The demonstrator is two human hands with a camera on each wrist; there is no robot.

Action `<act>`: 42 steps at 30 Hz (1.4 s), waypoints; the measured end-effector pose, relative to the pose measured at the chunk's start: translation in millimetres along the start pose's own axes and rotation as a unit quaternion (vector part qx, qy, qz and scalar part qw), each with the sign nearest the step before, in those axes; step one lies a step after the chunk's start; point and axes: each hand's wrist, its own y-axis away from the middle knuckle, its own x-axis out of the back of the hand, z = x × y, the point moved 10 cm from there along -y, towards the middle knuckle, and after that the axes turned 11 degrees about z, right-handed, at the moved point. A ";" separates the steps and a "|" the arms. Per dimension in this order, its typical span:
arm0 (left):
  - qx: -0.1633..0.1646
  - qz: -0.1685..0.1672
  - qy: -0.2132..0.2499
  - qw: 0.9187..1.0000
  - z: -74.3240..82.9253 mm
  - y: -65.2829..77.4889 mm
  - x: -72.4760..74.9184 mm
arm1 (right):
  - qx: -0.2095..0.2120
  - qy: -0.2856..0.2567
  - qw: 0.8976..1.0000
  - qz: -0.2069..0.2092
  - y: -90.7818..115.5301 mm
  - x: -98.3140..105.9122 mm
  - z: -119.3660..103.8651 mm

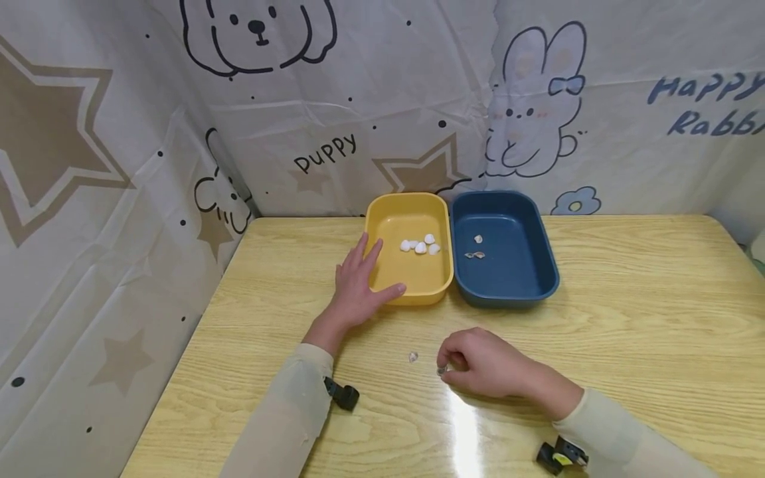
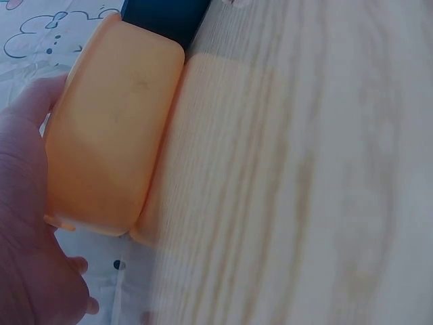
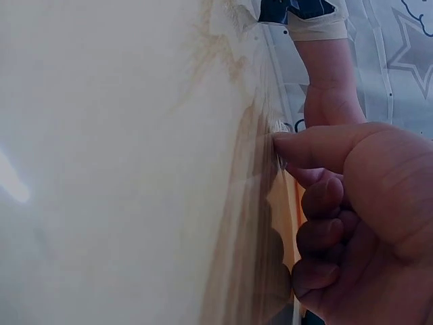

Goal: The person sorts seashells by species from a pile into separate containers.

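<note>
My left hand [image 1: 356, 282] rests on the near left corner of a yellow plastic bin [image 1: 409, 299], its fingers spread along the left side and its thumb over the front rim. Several white seashells [image 1: 421, 248] lie in that bin. Against its right side stands a dark blue bin [image 1: 508, 292] holding small brownish seashells [image 1: 478, 239]. On the table in front, my right hand [image 1: 487, 364] pinches a small seashell [image 1: 441, 371] between thumb and forefinger, mostly hidden by the fingertips. Just left of it lies another small seashell [image 1: 413, 356].
Both bins stand at the back of the wood-grain table [image 1: 633, 318], close to a printed cloth [image 1: 382, 79] hanging behind. The cloth also runs down the left side. A strip of glare [image 1: 465, 431] shines on the tabletop near the right hand.
</note>
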 end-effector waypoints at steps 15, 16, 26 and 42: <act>0.003 0.004 -0.001 1.000 -1.8 -0.5 1.5 | 0.017 -0.022 1.000 -0.011 0.7 -3.1 -2.1; 0.003 0.004 -0.001 1.000 -2.3 -0.6 1.2 | 0.018 -0.023 1.000 -0.010 0.8 -2.8 -2.1; -0.001 0.005 0.000 1.000 -2.1 -1.5 1.7 | 0.024 -0.033 0.999 0.018 1.0 15.8 -10.2; -0.003 0.000 0.005 1.000 1.3 0.8 1.3 | 0.093 -0.070 0.983 0.145 -1.1 91.9 -30.7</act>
